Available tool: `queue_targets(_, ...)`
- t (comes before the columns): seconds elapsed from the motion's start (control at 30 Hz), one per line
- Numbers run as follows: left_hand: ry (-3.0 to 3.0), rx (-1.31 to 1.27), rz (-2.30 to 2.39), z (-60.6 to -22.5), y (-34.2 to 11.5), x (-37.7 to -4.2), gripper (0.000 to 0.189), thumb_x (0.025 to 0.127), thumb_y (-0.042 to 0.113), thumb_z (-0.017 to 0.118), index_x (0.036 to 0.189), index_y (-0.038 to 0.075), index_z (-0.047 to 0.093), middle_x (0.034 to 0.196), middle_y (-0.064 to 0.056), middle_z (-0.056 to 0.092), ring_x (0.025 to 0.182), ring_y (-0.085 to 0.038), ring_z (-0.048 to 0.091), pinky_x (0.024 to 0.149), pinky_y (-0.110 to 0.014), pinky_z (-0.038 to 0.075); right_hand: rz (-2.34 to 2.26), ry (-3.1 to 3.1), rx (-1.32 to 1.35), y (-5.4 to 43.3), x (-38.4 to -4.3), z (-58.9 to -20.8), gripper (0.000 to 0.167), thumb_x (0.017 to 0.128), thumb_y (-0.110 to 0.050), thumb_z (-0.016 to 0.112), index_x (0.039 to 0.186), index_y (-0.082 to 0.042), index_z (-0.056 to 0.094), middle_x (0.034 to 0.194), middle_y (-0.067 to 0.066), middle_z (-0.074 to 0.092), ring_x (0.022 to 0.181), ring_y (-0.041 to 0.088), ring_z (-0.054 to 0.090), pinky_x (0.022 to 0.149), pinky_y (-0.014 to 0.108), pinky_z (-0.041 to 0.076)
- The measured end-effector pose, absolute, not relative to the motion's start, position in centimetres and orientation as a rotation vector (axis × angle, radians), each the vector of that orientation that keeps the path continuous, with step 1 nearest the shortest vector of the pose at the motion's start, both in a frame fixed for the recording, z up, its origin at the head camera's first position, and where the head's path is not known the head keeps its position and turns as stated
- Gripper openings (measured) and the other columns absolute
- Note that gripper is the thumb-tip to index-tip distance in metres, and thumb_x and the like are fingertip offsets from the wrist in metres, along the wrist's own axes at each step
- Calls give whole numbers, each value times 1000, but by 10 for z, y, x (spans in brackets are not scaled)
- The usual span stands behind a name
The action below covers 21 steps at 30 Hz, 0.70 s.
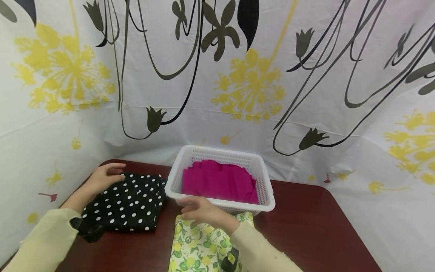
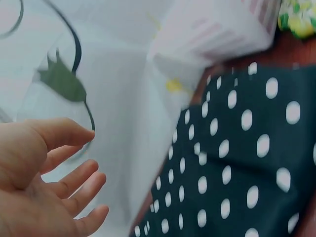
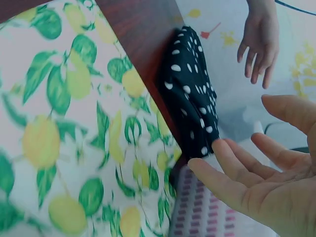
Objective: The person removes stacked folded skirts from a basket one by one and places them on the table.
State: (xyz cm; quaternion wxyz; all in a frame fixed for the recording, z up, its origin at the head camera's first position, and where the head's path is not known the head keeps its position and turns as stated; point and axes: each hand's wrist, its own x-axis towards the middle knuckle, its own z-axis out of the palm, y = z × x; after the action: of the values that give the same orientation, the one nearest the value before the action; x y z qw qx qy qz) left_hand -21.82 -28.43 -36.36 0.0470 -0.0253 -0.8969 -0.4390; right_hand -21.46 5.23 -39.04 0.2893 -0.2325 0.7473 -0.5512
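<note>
My left hand hovers by the far left corner of a folded black cloth with white polka dots. In the left wrist view its fingers are loosely bent and hold nothing, apart from the dotted cloth. My right hand is above the front edge of a white plastic basket and a lemon-print cloth. Its fingers are relaxed with nothing between them, as the right wrist view shows. Inside the basket lies a folded magenta cloth. My right forearm covers part of the lemon-print cloth.
A dark red-brown table carries the cloths and basket. Behind it and along both sides hangs a white sheet printed with yellow flowers and dark vines, close to the table's back edge.
</note>
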Motion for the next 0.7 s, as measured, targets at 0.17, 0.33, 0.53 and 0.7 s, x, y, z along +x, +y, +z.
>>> queue_targets(0.17, -2701, -204, -1422, -350, -255, -220, 49, 90, 15, 56, 132, -6, 41, 124, -31, 46, 110, -43, 47, 85, -50, 43, -1437, 2003, -629, 72, -214, -379, 44, 85, -11, 64, 127, -9, 53, 105, 12, 63, 96, 30, 60, 77, 49, 49)
queue_targets(0.33, -2678, -349, -1492, -339, -229, -224, 49, 91, 18, 56, 133, -5, 42, 123, -28, 48, 110, -40, 49, 86, -49, 43, -1445, 2057, -643, 89, -216, -370, 47, 85, -12, 65, 129, -8, 51, 107, 13, 63, 97, 30, 60, 78, 49, 49)
queue_targets(0.53, -2669, -425, -1546, -332, -200, -230, 48, 90, 18, 57, 132, -3, 43, 124, -27, 50, 111, -39, 49, 88, -50, 42, -1445, 2130, -655, 112, -218, -361, 50, 85, -16, 65, 131, -7, 48, 107, 14, 62, 95, 23, 61, 78, 44, 50)
queue_targets(0.7, -2648, -480, -1614, -331, -182, -236, 48, 90, 15, 57, 131, -4, 43, 123, -29, 49, 112, -41, 48, 90, -51, 41, -1471, 2127, -633, 131, -220, -357, 50, 86, -20, 64, 132, -12, 48, 113, 16, 60, 101, 27, 59, 82, 47, 48)
